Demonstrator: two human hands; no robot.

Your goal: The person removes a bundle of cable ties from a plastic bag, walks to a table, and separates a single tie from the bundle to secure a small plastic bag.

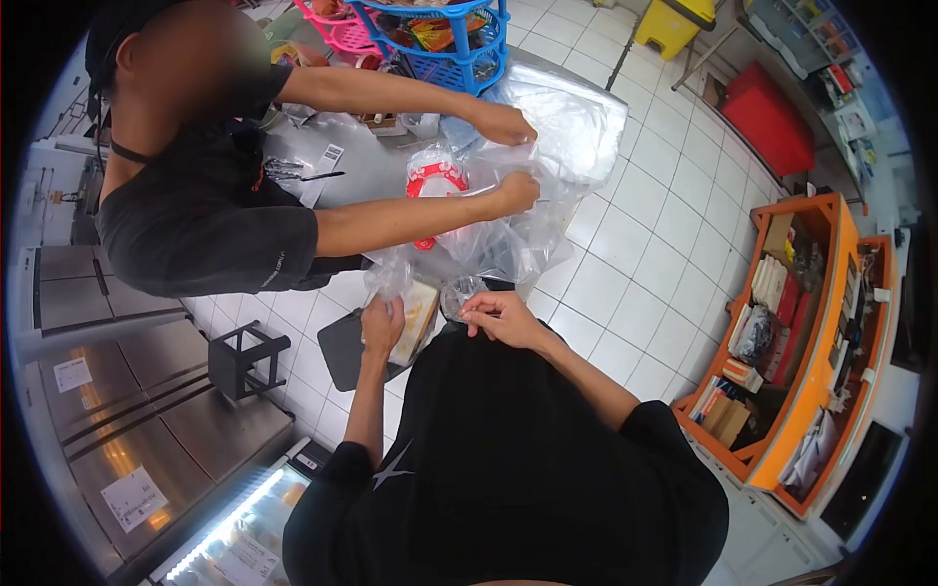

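Observation:
My left hand (383, 324) is closed on the lower end of a crumpled clear plastic bag (390, 277). To the right, my right hand (503, 320) pinches the edge of a clear round plastic container (457, 292) close to my shirt. Whether anything lies inside the container is too small to make out. Between my hands is a pale, yellowish packet or tray (422, 311), partly covered. Across the table, a co-worker's two hands (518, 192) grip clear plastic sheeting (535, 171). A red-and-white wrapped item (436, 176) sits beside their forearm.
A pile of clear plastic bags (576, 122) covers the table's far right end. Blue basket shelves (440, 44) stand behind it. A black stool (239, 361) is at left, an orange shelf unit (782, 342) at right. Steel cabinets (147, 391) line the left side.

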